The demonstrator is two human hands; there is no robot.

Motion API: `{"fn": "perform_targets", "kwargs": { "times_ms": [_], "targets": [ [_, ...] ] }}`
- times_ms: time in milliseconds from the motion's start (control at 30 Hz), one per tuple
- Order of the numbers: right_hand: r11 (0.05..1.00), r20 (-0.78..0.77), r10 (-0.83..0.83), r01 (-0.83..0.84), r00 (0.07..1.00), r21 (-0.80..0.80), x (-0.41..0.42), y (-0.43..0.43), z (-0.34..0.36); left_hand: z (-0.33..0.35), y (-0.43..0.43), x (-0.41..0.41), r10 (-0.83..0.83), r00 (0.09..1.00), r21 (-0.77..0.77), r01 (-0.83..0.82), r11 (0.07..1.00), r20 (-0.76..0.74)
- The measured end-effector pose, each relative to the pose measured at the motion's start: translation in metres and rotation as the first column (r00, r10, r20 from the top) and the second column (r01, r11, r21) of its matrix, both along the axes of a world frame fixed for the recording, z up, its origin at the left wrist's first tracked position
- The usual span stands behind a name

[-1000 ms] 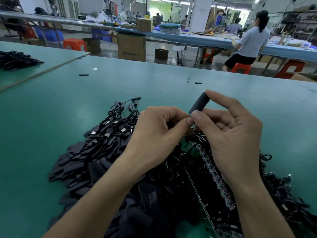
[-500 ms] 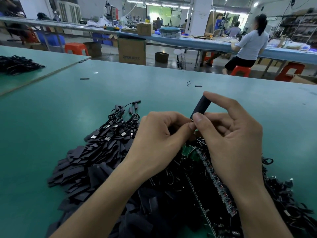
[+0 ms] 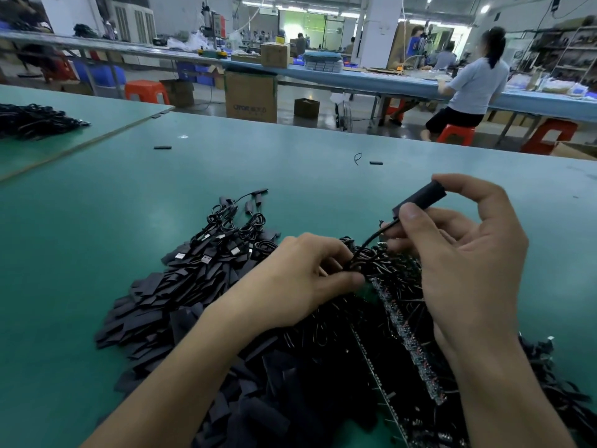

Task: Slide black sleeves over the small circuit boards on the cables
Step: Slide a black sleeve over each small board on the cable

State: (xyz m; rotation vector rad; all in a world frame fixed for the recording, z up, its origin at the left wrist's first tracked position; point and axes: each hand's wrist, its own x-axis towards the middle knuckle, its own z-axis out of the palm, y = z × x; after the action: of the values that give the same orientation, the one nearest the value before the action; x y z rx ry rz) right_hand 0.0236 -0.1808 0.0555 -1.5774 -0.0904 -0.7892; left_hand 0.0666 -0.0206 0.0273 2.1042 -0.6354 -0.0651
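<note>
My right hand pinches a black sleeve between thumb and forefinger, raised above the green table. A thin black cable runs from the sleeve's lower end down to my left hand, which pinches the cable among the tangled wires. Whatever sits inside the sleeve is hidden. Under both hands lie strips of small circuit boards with cables attached. A heap of flat black sleeves spreads to the left.
Sleeved cables with USB plugs lie beyond the heap. Two stray sleeves sit farther out. A second cable pile is on the left table. A seated person works at the far bench.
My left hand has drawn down and away from the sleeve, so a length of cable now shows between the hands. My right hand lifted the sleeve slightly rightward.
</note>
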Motion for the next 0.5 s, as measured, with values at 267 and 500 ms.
{"fn": "perform_targets", "kwargs": {
  "times_ms": [267, 500],
  "targets": [
    [0.9, -0.194, -0.151, 0.054, 0.969, -0.432, -0.003, -0.011, -0.002, -0.005, 0.02, 0.049, 0.566, 0.81, -0.173, -0.542, 0.822, 0.155],
    [0.719, -0.453, -0.14, -0.224, 0.88, -0.658, -0.001, -0.014, -0.005, -0.031, 0.058, 0.123, 0.647, 0.756, 0.319, -0.64, 0.699, 0.101]
  ]
}}
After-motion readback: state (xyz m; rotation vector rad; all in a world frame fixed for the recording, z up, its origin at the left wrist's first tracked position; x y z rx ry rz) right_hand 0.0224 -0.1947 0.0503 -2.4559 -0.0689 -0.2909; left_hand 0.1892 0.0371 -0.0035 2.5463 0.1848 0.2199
